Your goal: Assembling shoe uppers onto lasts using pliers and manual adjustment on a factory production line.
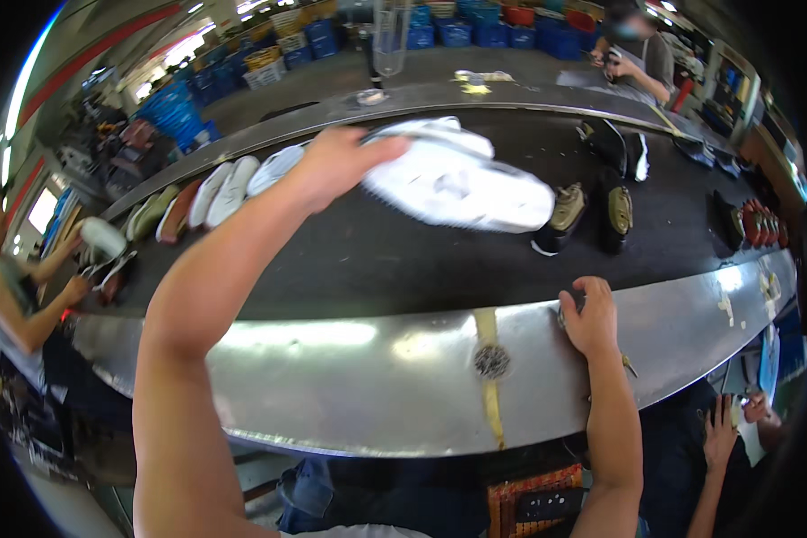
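My left hand (336,166) reaches out over the dark conveyor belt (386,269), its thumb and fingers closed on a pair of white shoes (475,190). Motion blurs the shoes, and they overlap each other. Over the metal ledge on the near side, my right hand (592,318) is curled, with something small and dark by its thumb that I cannot make out. Beyond it on the belt stand olive-and-black shoes (619,215); another olive shoe (565,215) sits partly behind the white pair.
White shoes (233,193), a brown shoe (179,213) and an olive shoe (152,215) line the belt's left. Black-and-white shoes (623,148) and reddish shoes (762,224) lie to the right. Co-workers sit left (18,305), far right (637,63) and near right (717,439).
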A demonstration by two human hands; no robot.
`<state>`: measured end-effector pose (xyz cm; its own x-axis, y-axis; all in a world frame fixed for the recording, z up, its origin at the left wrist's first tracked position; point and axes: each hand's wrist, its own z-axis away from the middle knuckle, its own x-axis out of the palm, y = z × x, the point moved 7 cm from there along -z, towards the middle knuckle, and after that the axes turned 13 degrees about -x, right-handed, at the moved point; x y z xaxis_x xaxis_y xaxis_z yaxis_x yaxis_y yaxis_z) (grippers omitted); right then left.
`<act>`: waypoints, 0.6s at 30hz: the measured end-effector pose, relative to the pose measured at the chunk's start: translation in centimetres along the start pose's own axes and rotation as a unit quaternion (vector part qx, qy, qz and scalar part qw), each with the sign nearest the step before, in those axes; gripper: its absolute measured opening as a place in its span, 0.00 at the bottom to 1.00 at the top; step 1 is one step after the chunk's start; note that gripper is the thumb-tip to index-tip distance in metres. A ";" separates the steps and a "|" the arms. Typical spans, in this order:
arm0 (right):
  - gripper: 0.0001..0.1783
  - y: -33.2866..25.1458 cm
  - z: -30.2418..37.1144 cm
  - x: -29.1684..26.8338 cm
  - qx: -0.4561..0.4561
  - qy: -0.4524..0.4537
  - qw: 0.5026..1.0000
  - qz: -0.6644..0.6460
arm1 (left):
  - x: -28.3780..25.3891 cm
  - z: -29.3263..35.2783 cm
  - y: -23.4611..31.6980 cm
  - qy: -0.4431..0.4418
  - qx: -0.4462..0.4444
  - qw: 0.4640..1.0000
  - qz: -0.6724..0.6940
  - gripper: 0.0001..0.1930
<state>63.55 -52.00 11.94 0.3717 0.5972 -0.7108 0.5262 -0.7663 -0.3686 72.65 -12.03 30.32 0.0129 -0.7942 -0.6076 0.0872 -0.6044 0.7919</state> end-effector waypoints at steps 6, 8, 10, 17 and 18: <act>0.22 -1.4 1.1 -1.4 -0.117 -0.004 0.984 0.135 | -15.5 28.1 -18.2 0.243 -0.056 0.967 -0.051 0.24; 0.24 -1.3 3.0 -2.3 -0.076 -0.004 0.981 0.176 | -18.0 35.6 -23.7 0.304 -0.099 0.944 -0.078 0.23; 0.29 -0.7 7.0 -3.8 0.018 -0.058 0.966 0.252 | -19.4 41.5 -30.6 0.340 -0.131 0.927 -0.091 0.23; 0.30 -0.8 13.5 -4.9 0.126 -0.095 0.956 0.245 | -22.7 42.9 -43.4 0.311 -0.227 0.917 -0.105 0.29; 0.30 -0.8 13.7 -5.1 0.127 -0.101 0.954 0.253 | -22.6 42.0 -39.4 0.288 -0.225 0.892 -0.266 0.30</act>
<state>50.75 -57.66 7.69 0.3610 0.0972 -0.9275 0.1074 -0.9923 -0.0622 27.12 27.11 15.44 0.3484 -0.1594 -0.9237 0.6224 -0.6974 0.3552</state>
